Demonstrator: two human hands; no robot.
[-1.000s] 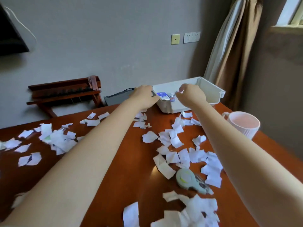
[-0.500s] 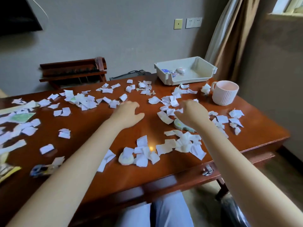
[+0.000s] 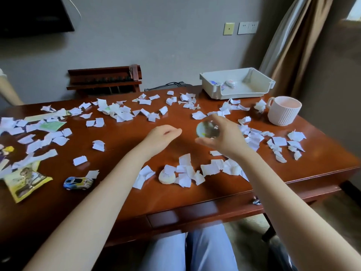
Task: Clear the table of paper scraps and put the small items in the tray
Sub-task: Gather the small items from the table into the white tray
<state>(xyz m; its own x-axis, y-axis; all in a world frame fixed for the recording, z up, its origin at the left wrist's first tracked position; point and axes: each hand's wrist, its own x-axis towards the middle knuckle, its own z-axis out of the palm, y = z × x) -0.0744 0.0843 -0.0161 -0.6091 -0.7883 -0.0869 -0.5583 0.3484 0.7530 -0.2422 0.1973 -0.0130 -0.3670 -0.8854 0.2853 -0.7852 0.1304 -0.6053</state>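
Note:
My right hand (image 3: pixel 222 136) holds a pale green correction-tape dispenser (image 3: pixel 204 129) lifted above the middle of the brown table (image 3: pixel 121 188). My left hand (image 3: pixel 162 134) hovers beside it, fingers relaxed, holding nothing. White paper scraps (image 3: pixel 121 112) lie all over the tabletop. A white tray (image 3: pixel 237 86) stands at the far right with a few small items inside. A small toy car (image 3: pixel 78 182) sits near the front left. A cream round eraser-like item (image 3: pixel 166 178) lies among scraps near the front edge.
A pink ribbed mug (image 3: pixel 283 110) stands right of the tray. A yellow picture wrapper (image 3: pixel 25 180) and green paper lie at the left edge. A wooden rack (image 3: pixel 105 80) stands behind the table. My knees show under the front edge.
Both hands drew back from the tray to the table's middle. My right hand took hold of the green dispenser and lifted it off the scraps. The view pulled back.

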